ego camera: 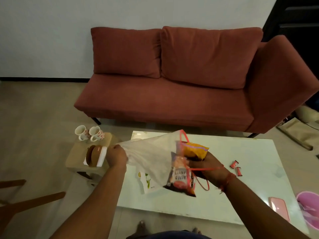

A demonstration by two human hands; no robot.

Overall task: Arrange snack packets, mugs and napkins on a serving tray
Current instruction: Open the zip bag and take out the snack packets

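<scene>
Clearly orange packet (196, 150), dark peanut packet (181, 178) — crumpled, glossy.

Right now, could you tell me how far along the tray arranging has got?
Nothing looks arranged yet; no tray is visible. In hand: the left hand grips a plastic bag, while the right hand holds snack packets. Left: the two mugs and napkins sit on the side stool.

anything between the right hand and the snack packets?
Only the bag's own film. The right hand grips the peanut packet and orange packet at the clear plastic bag; the left hand holds its other end.
</scene>
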